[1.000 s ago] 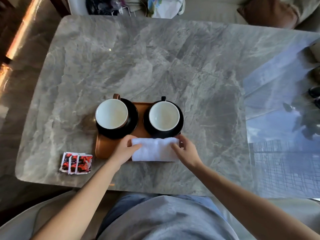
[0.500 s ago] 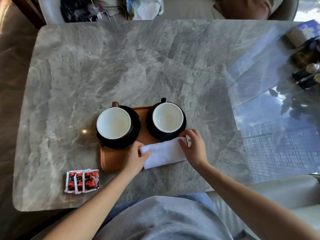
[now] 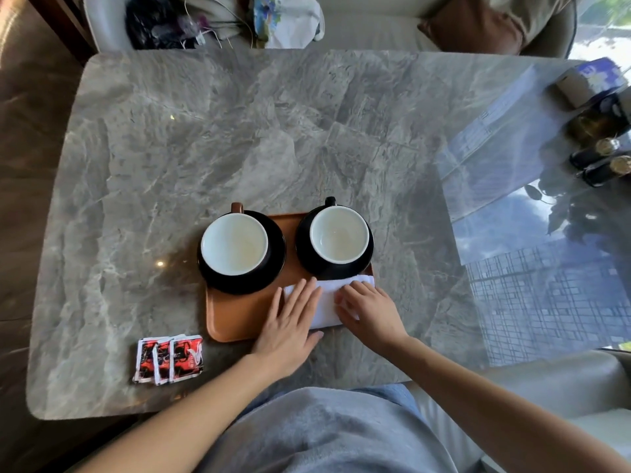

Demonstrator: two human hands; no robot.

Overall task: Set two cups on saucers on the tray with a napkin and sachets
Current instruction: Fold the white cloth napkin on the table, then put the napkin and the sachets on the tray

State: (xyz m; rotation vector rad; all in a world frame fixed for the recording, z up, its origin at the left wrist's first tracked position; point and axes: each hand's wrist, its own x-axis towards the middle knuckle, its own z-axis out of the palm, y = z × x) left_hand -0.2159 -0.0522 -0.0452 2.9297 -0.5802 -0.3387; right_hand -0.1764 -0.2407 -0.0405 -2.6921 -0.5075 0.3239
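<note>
Sachets point(image 3: 169, 359), three in a fanned row, on the marble table point(image 3: 170, 148) near the front edge, left of the tray and well apart from both hands; not yet on the tray. Beyond them, left hand point(image 3: 290, 322) flat and spread, palm down, gripping nothing, fingertips on the left part of the napkin point(image 3: 327, 303). Right hand point(image 3: 370, 310) likewise flat and loose, resting on the right part of the napkin. Napkin white, folded, lying along the near right side of the brown tray point(image 3: 235, 315), its far edge just beside the right saucer point(image 3: 336, 268), perhaps touching.

Step in hand, by the look of it: smoothing and squaring the napkin. To do well: press lightly, stroke outward from the middle, line the long edge up with the tray's rim, stay clear of the saucer so nothing rattles. Then lift off straight, without dragging the cloth.

Farther back, left cup point(image 3: 234, 244) with brown handle on the left saucer point(image 3: 246, 281), right cup point(image 3: 339, 234) with black handle on its saucer, both upright and empty. Left to do: sachets onto the bare near left part of the tray.
</note>
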